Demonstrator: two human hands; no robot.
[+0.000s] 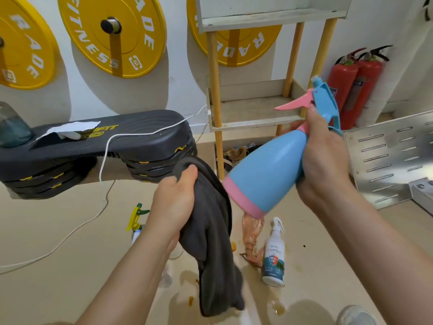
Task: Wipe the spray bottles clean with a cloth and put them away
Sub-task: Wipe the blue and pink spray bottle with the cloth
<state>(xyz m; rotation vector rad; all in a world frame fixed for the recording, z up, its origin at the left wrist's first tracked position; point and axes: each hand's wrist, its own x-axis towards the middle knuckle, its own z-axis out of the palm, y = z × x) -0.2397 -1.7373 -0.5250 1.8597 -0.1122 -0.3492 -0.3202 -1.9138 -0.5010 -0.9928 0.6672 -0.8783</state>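
Note:
My right hand [324, 160] grips the neck of a blue spray bottle [267, 170] with a pink base and pink trigger, held tilted in the air. A dark grey cloth [210, 231] hangs from my left hand [175, 205], which grips its top just left of the bottle's base. On the floor below lie a white spray bottle [274, 254], a clear pinkish bottle [251, 231] and a bottle with a yellow-green trigger [137, 219], partly hidden behind my left arm.
A wooden shelf unit [253, 111] stands against the wall ahead. A black step platform [98, 146] sits to the left with a white cord over it. Two red fire extinguishers [358, 83] stand at the right. A perforated metal plate [386, 156] lies nearby. Brown spills stain the floor [278, 308].

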